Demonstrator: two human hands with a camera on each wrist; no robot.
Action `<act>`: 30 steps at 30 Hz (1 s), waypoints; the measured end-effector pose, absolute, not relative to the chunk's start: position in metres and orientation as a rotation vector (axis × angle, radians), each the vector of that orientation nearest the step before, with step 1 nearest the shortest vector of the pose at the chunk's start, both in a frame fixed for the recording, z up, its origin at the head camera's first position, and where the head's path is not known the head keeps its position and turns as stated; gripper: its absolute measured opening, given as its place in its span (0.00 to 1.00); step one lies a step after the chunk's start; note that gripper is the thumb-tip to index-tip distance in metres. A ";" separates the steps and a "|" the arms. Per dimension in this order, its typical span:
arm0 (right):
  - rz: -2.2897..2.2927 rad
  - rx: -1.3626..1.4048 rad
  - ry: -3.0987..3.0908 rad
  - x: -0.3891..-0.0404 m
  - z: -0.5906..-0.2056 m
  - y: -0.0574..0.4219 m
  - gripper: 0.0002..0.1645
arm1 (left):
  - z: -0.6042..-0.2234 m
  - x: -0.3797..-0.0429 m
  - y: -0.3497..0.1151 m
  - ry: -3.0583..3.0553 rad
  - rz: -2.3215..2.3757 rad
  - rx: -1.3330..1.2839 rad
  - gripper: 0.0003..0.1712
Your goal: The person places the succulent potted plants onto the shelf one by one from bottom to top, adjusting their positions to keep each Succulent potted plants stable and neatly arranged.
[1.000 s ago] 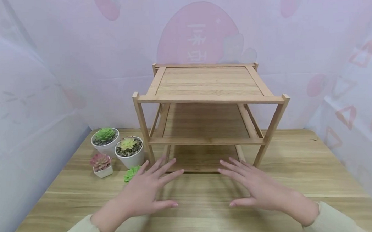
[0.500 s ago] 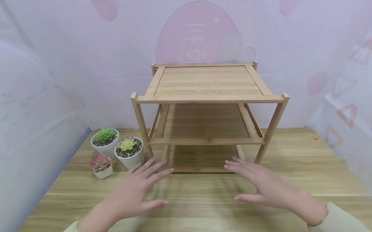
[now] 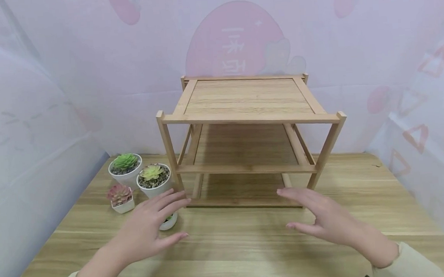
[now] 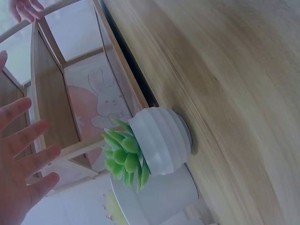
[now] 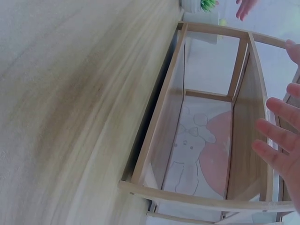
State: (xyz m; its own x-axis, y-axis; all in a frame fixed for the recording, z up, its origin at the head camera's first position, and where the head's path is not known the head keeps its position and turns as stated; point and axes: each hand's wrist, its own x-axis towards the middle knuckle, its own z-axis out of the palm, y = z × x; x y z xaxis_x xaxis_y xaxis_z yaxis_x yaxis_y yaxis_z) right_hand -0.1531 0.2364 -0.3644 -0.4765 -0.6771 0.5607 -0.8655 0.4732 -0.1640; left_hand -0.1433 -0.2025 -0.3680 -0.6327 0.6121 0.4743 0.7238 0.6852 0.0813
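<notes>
My left hand (image 3: 145, 230) hovers over the table with its fingers spread and nothing in it. It partly covers a small potted succulent, whose white pot (image 3: 169, 222) peeks out beside the thumb. The left wrist view shows that ribbed white pot (image 4: 161, 140) with its green leaves (image 4: 124, 154). On the other side my right hand (image 3: 327, 216) is held out likewise, fingers extended, holding nothing. Between and beyond the hands stands a three-tier wooden shelf (image 3: 248, 96), its boards bare; the right fingertips overlap its lower front edge in the head view.
Left of the shelf are a green succulent (image 3: 126, 162) and a yellow-green one (image 3: 152, 173) in round white pots, plus a reddish one (image 3: 120, 195) in a square pot. Pale printed cloth (image 3: 141, 67) hangs behind and along both sides of the wooden table (image 3: 232, 248).
Both hands have drawn apart, the left one moving left and the right one moving right. The small pot has come into view beside the left hand. The shelf and other plants stay put.
</notes>
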 end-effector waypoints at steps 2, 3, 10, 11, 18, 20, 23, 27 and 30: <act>0.623 1.275 -2.273 -0.154 -0.363 0.238 0.37 | -0.368 -0.144 -0.205 -2.456 -0.386 -1.036 0.37; 0.640 1.271 -2.261 -0.155 -0.363 0.238 0.37 | -0.368 -0.144 -0.206 -2.446 -0.390 -1.032 0.37; 0.754 1.243 -2.185 -0.161 -0.359 0.246 0.34 | -0.368 -0.142 -0.215 -2.419 -0.393 -0.982 0.34; 0.763 1.237 -2.185 -0.161 -0.359 0.247 0.34 | -0.368 -0.142 -0.216 -2.420 -0.394 -0.975 0.34; 0.812 1.177 -2.154 -0.165 -0.350 0.258 0.33 | -0.369 -0.142 -0.224 -2.430 -0.426 -0.920 0.35; 0.846 1.160 -2.134 -0.167 -0.347 0.262 0.33 | -0.368 -0.142 -0.227 -2.440 -0.442 -0.887 0.35; 0.899 1.139 -2.077 -0.172 -0.344 0.266 0.33 | -0.368 -0.141 -0.230 -2.464 -0.457 -0.836 0.35; 0.954 1.096 -1.977 -0.180 -0.341 0.272 0.33 | -0.367 -0.139 -0.234 -2.505 -0.469 -0.779 0.36; 1.024 1.043 -1.913 -0.183 -0.340 0.276 0.28 | -0.367 -0.137 -0.237 -2.546 -0.487 -0.725 0.36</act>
